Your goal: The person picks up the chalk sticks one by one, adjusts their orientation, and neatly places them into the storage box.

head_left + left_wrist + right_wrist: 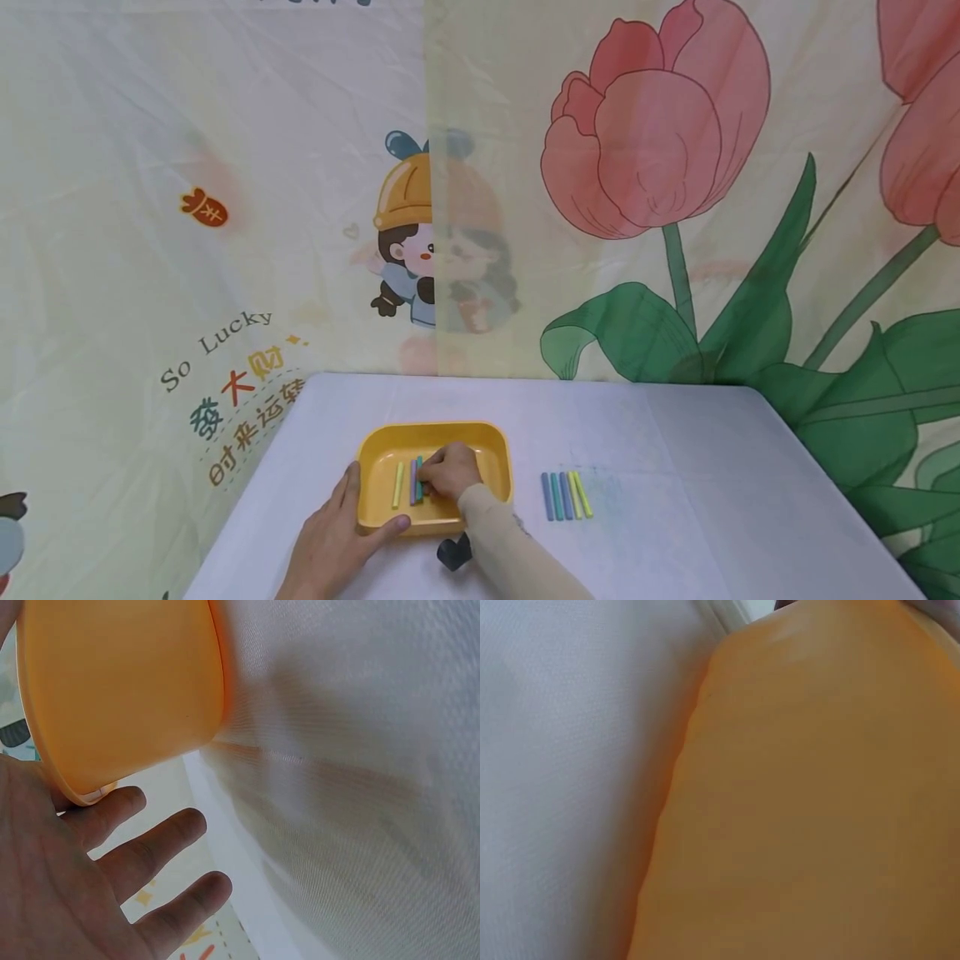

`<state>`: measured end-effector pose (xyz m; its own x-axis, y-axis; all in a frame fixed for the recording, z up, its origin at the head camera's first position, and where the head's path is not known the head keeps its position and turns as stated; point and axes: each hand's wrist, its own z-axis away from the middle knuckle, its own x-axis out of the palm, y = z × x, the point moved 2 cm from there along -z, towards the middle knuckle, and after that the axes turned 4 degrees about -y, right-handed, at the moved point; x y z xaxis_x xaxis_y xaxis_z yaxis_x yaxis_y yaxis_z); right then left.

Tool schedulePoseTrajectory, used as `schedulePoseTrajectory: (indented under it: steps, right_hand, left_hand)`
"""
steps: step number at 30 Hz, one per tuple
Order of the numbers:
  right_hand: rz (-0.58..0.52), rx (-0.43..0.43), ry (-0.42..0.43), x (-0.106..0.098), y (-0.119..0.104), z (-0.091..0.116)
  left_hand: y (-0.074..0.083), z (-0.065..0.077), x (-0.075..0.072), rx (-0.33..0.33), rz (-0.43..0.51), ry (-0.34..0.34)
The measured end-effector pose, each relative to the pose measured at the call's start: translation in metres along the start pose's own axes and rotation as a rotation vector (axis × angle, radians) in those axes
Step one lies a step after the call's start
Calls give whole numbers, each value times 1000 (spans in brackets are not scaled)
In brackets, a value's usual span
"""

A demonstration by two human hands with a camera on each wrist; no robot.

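A yellow tray [435, 528] stands on the white table. My left hand [330, 525] holds its near left corner, thumb over the front rim and fingers along the left side. In the left wrist view three fingers spread out past the tray's wall [127, 682]. Reaching into the tray, my right hand [452, 471] pinches a teal chalk stick [419, 477] between thumb and fingertips. Left of that stick lie a purple chalk stick [412, 485] and a yellow chalk stick [397, 486]. The tray's outer wall [802, 787] fills most of the right wrist view, where the right hand's fingertips are hidden.
Right of the tray, several chalk sticks [566, 497] in blue, teal and yellow lie side by side, with faint coloured smudges around them. A black heart shape [453, 553] shows at the table's front, partly behind the right sleeve [510, 546]. A printed curtain [487, 167] hangs behind.
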<state>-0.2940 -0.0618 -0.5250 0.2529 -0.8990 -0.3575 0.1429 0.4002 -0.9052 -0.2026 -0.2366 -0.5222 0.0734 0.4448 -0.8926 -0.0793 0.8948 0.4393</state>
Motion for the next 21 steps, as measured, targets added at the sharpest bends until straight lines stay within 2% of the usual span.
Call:
schedulePoseTrajectory:
  steps: [13,21]
  right_hand:
    - [37,13,6,5,-5,-2]
    - [46,-33,7,11,-1,-5]
  left_hand:
    - [-1,0,0,8,-2,18]
    - [-1,2,-1,11,13,21]
